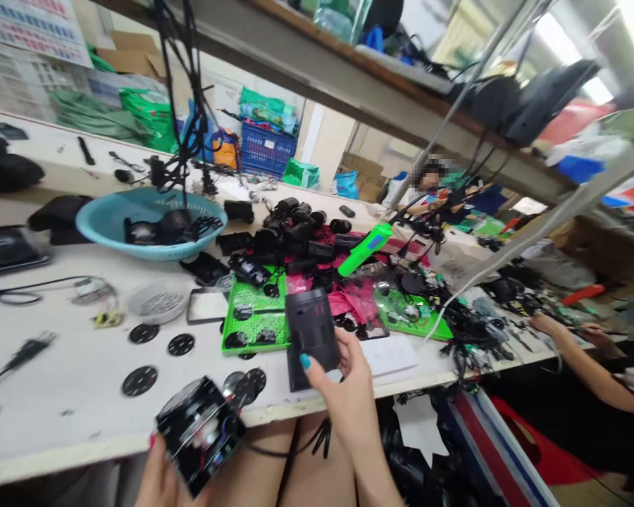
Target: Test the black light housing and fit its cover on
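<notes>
My left hand (pixel 161 473) grips an opened black device housing (pixel 198 433) with coloured wires and parts showing inside; a black cord trails from it over my lap. My right hand (pixel 351 394) holds a black plastic casing piece (pixel 311 327) upright above the table's front edge, thumb across its face. Behind that piece is a green perforated tray (pixel 256 324) with black parts in it. Several black discs lie about, one being the flat disc (pixel 140 380) near the housing.
A blue basin (pixel 153 246) with black parts and a bowl of small metal pieces (pixel 161 301) stand at left. A green-handled tool (pixel 365 250) hangs over heaped black parts. A slanting pole (pixel 549 225) crosses the right side, where a co-worker's hand (pixel 547 325) works.
</notes>
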`<state>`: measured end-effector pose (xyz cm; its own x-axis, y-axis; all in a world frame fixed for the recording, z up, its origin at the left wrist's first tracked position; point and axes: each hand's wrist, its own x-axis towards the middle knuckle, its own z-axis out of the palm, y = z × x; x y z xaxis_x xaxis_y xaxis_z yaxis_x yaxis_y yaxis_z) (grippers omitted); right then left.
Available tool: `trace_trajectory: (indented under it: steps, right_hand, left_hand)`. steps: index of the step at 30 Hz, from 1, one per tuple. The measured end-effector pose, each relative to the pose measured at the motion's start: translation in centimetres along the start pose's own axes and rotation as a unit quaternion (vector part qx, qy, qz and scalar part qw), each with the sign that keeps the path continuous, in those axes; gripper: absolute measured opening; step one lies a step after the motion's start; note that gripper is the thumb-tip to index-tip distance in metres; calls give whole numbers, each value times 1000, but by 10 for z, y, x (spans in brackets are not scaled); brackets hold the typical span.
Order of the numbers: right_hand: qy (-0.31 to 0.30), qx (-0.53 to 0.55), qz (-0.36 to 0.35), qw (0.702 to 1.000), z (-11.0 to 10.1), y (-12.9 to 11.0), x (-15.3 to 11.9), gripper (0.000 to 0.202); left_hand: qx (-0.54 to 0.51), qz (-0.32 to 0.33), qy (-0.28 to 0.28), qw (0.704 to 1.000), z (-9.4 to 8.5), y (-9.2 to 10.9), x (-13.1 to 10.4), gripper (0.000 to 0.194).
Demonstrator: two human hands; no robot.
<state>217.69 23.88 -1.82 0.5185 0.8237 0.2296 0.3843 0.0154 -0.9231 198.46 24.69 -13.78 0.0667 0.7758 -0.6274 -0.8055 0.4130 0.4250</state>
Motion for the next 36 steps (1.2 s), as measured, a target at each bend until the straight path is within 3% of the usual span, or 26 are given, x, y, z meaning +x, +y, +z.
trace_trajectory:
  steps: [3, 5, 8, 11, 15, 21, 25, 36]
  right_hand:
    - [-137, 111, 32, 984, -1, 11, -9, 55]
    - [-171, 105, 33, 979, 2, 19, -18, 54]
    - [-173, 66, 39, 982, 8, 24, -34, 53]
    - [-177, 77, 65, 979, 10, 22, -45, 53]
    - [-179, 90, 59, 978, 9, 16, -52, 49]
    - [-219, 1, 0, 976, 15, 16, -63, 50]
    - [-251, -20, 11, 968, 24, 21, -68, 52]
    - [-275, -35, 25, 960, 34, 33, -75, 58]
  left_hand:
    - [-26, 0, -2, 1000, 8, -1, -10, 52]
    - [-66, 1, -42, 997, 11, -3, -16, 48]
    - [-111, 25, -140, 984, 11, -9, -22, 54]
    - [-106, 49, -175, 978, 9, -15, -27, 56]
    - [-94, 48, -180, 978, 8, -16, -31, 57]
    - [-71, 64, -167, 981, 13, -12, -34, 48]
    - [-58, 80, -155, 983, 12, -13, -37, 46]
    - [-30, 110, -196, 974, 7, -19, -38, 64]
